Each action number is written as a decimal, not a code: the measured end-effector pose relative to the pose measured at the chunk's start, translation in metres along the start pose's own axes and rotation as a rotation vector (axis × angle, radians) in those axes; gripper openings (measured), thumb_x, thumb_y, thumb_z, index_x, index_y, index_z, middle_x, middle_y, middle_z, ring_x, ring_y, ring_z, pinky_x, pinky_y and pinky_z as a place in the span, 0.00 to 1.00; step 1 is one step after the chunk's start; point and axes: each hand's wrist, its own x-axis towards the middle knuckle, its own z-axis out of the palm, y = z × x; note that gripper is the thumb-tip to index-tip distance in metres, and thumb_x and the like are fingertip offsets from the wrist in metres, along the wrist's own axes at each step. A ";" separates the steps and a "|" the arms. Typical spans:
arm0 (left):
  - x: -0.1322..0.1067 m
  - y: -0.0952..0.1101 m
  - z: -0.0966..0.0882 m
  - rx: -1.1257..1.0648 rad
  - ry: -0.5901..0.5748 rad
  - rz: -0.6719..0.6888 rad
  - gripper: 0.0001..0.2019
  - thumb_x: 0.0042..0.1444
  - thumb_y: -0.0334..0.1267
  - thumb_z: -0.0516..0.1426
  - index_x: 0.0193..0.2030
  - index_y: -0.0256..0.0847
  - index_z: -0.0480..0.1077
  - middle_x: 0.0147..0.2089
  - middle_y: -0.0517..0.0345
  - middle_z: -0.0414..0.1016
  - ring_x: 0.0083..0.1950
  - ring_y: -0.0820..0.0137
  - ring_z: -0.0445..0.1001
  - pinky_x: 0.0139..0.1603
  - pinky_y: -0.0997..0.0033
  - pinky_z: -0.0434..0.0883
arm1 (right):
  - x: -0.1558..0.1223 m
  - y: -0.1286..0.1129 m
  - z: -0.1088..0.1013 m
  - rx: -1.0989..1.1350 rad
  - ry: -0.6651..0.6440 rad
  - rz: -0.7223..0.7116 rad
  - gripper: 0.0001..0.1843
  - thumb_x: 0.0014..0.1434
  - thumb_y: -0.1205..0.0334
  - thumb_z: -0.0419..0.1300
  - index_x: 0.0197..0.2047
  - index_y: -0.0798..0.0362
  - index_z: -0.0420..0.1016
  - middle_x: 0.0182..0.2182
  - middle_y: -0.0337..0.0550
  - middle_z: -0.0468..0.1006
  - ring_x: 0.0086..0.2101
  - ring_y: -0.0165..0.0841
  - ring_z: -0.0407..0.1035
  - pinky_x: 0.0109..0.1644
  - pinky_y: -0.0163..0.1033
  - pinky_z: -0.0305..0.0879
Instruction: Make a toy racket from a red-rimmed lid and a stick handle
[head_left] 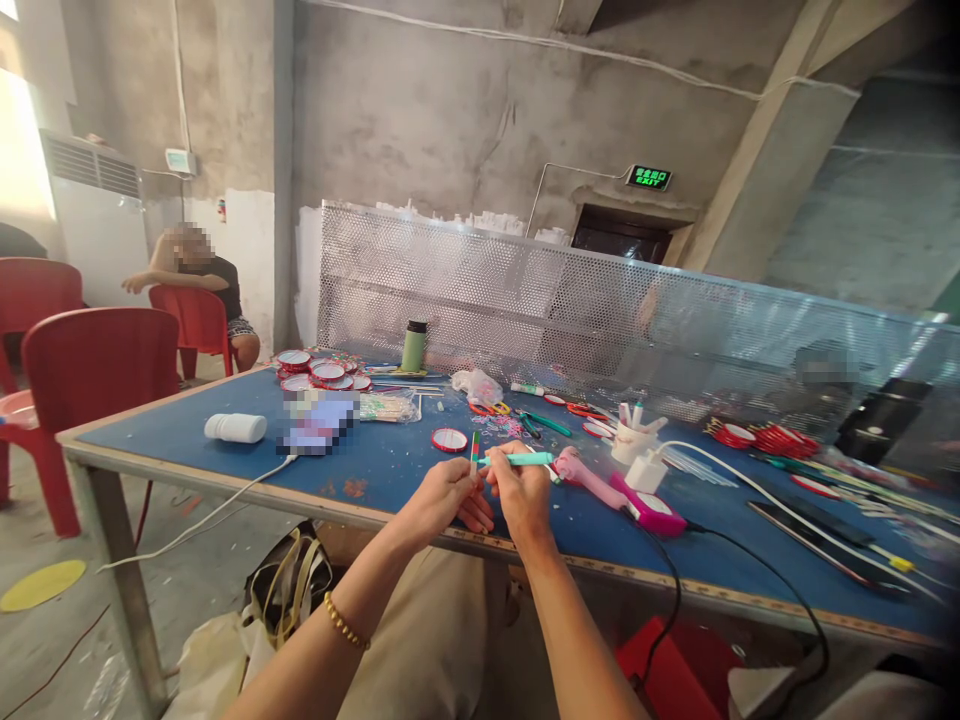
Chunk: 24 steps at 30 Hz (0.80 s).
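From near behind and above the fingers, I looked forward and down through the head camera toward the perforated screen.

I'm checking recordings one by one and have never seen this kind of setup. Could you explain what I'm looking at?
There is no machine here: a person works with two bare hands. The single picture comes from a camera worn on that person's head, looking forward and down, so both forearms enter from the bottom.

The left hand holds a thin striped stick upright. The right hand holds a light green pen, its near end close to the stick.

On the blue table lie a white bottle, a pile of red-rimmed discs, and green-handled pliers; a green bottle stands towards the back.
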 end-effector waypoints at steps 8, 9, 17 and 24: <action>0.001 -0.001 0.000 0.007 -0.002 -0.007 0.24 0.52 0.61 0.57 0.32 0.39 0.61 0.25 0.50 0.77 0.25 0.64 0.79 0.24 0.71 0.73 | -0.001 -0.002 0.000 0.015 -0.006 -0.002 0.13 0.58 0.56 0.58 0.24 0.51 0.67 0.15 0.32 0.67 0.17 0.27 0.63 0.21 0.32 0.59; 0.001 -0.001 0.000 0.006 -0.002 -0.007 0.24 0.52 0.61 0.56 0.32 0.39 0.61 0.26 0.49 0.77 0.25 0.64 0.79 0.24 0.71 0.73 | -0.001 -0.002 0.000 0.013 -0.003 -0.002 0.12 0.58 0.57 0.57 0.24 0.51 0.67 0.15 0.33 0.67 0.17 0.27 0.63 0.21 0.32 0.59; -0.001 0.003 0.000 0.003 0.003 -0.020 0.24 0.52 0.62 0.57 0.32 0.39 0.61 0.26 0.49 0.78 0.26 0.64 0.79 0.24 0.72 0.73 | -0.002 -0.002 0.000 0.005 0.000 -0.003 0.13 0.58 0.56 0.58 0.25 0.51 0.67 0.15 0.33 0.68 0.16 0.27 0.62 0.20 0.32 0.59; -0.003 -0.004 -0.002 0.005 -0.036 0.045 0.21 0.58 0.57 0.54 0.37 0.37 0.63 0.29 0.50 0.78 0.27 0.66 0.79 0.26 0.73 0.73 | -0.001 0.001 0.000 0.218 0.089 -0.011 0.11 0.59 0.55 0.60 0.31 0.53 0.72 0.16 0.31 0.69 0.18 0.28 0.66 0.25 0.34 0.65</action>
